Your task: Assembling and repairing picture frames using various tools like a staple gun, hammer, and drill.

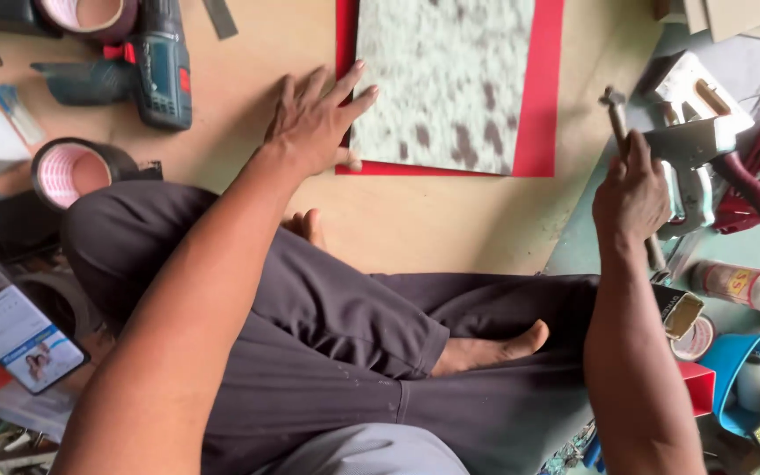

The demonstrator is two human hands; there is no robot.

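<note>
White speckled rectangular panel [444,79] on a red backing sheet [545,88] lies flat on the tan wooden board [415,220]. The left hand [314,123] rests at the panel's lower left corner, fingers [349,88] spread flat, gripping nothing. Further right, the right hand [631,198] is closed around a small wooden-handled hammer [619,119], held upright.

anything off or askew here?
Nothing damaged or spilled. The speckled panel sits off-centre on the red sheet, with a wider red margin on its right. Left hand presses its corner; right hand holds a hammer raised.
</note>
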